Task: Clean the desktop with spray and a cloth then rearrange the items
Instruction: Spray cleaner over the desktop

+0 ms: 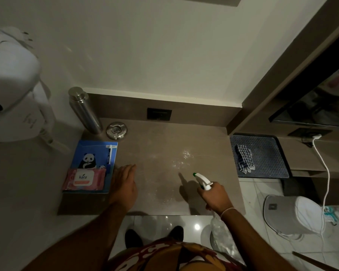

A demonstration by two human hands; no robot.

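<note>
A person stands at a small brown table (164, 200), right hand (216, 198) closed around the neck of a clear spray bottle (204, 181) whose white trigger head and green nozzle point out over the middle of the surface. The left hand (124, 184) rests flat and open on the table, fingers together, holding nothing, just beside a pink wipes pack (84, 179) that lies on a blue panda folder (94, 155) with a pen (109, 154) on it. Fine droplets (181, 158) glisten on the tabletop ahead of the nozzle, which suggests the spraying step is under way and wiping not yet begun. The checked cloth (244, 159) lies crumpled on a dark mat (270, 153) to the right, well apart from both hands; the next move likely calls for putting the bottle down and reaching across for it. At the far left corner stand a steel flask (84, 110) and a round metal ashtray (116, 130), awaiting rearrangement.
</note>
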